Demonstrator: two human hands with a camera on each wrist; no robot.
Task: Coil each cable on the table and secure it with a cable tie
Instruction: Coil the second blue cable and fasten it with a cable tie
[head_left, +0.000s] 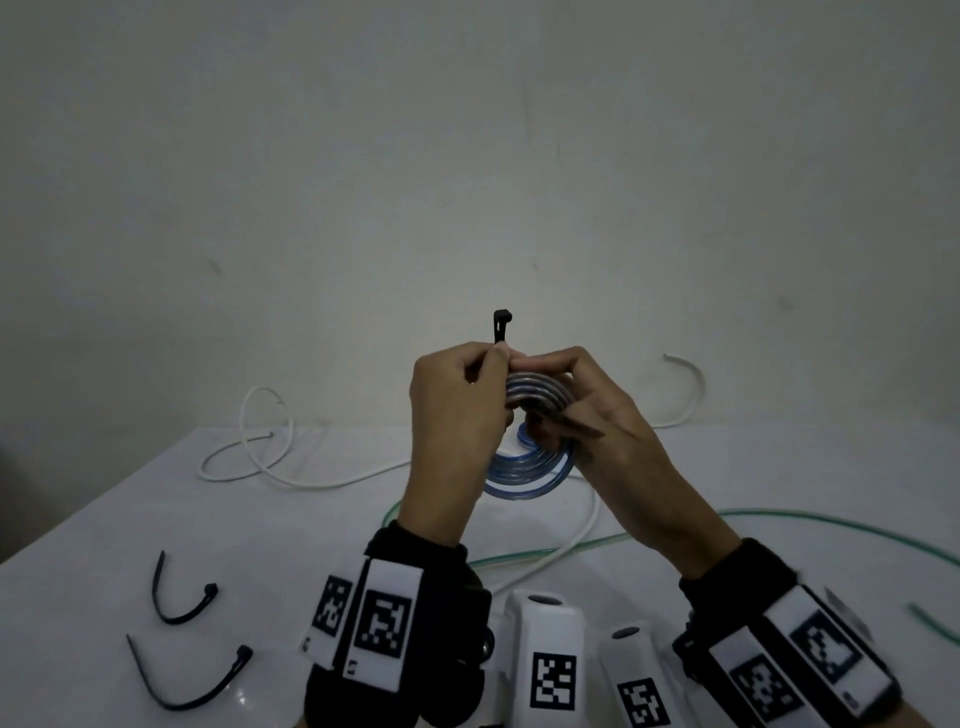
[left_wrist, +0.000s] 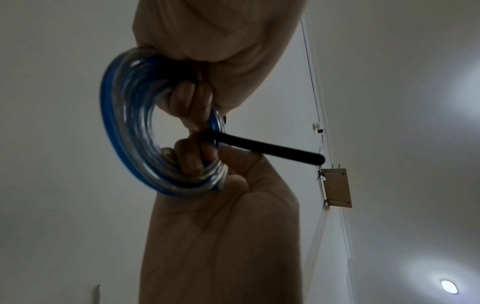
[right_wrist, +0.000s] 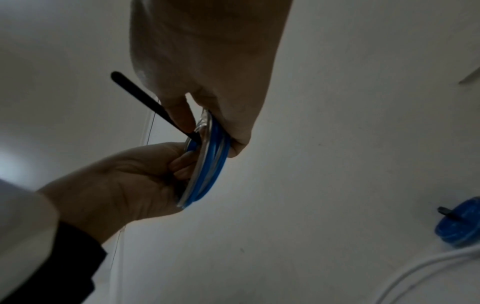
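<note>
White desk (head_left: 104, 519) carries loose white cable (head_left: 291, 480) and green cable (head_left: 779, 517). Blue coil (head_left: 530, 467) held above it by both grips: left hand (head_left: 457, 415) pinches black cable tie (head_left: 500, 327), head up; right hand (head_left: 597, 410) pinches the tail, long axis crossing the coil.

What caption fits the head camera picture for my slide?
Both hands, left hand and right hand, hold a blue cable coil while threading a black cable tie.

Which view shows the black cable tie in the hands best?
The head view: the cable tie shows its locking head above the left hand, and its tail by the right hand, across the blue coil. The left wrist view shows only the tail; the right wrist view only a thin strip.
</note>
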